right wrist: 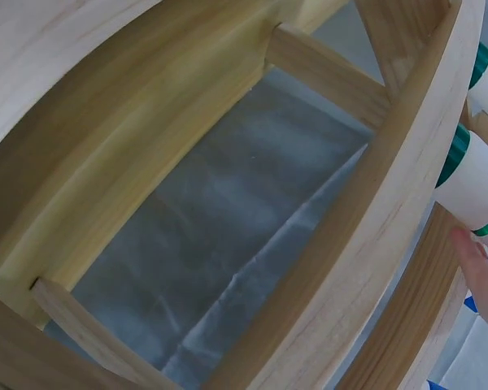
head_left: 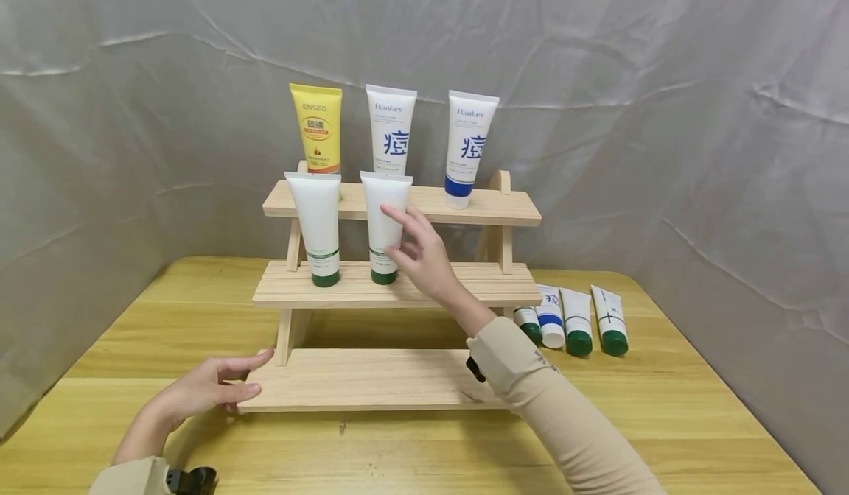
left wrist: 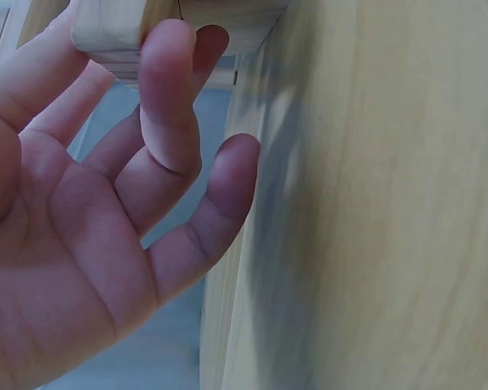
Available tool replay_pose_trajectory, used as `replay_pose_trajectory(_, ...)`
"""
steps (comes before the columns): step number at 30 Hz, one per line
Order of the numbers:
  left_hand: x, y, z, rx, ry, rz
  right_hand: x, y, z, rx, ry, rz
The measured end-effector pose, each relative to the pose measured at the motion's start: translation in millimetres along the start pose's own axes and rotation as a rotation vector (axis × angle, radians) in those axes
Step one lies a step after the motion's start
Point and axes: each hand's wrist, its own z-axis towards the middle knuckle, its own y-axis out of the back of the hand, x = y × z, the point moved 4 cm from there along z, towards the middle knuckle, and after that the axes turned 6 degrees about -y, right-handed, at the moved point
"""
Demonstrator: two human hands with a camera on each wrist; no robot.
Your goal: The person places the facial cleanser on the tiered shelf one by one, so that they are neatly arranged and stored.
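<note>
Nine tubes in all: five stand cap-down on one three-tier wooden rack (head_left: 398, 289), and four lie on one wooden table (head_left: 663, 406) to the rack's right. The top tier holds three, one yellow tube (head_left: 318, 128) and two white tubes with blue print (head_left: 390, 131) (head_left: 468, 147); the middle tier holds two white tubes with green caps (head_left: 316, 226) (head_left: 381, 222). Of the four lying tubes, three have green caps (head_left: 528, 323) (head_left: 578, 321) (head_left: 610, 320) and one has a blue band and white cap (head_left: 550, 315); two hands are in view, the left hand (head_left: 205, 388) and the right hand (head_left: 424, 253).
</note>
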Motion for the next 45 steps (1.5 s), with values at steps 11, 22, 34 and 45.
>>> replay_pose_trajectory(11,1.0,-0.4,-0.3,0.006,-0.004,-0.009,3,6,-13,0.006,-0.086,0.051)
replay_pose_trajectory(22,0.6,-0.1,0.4,0.010,-0.008,-0.009,3,15,-26,-0.045,-0.155,0.126)
replay_pose_trajectory(34,0.9,-0.3,-0.1,-0.008,0.030,-0.001,4,28,-44,-0.046,-0.175,0.157)
replay_pose_trajectory(45,2.0,0.8,0.2,-0.007,0.027,0.008,1,42,-65,-0.010,-0.226,0.161)
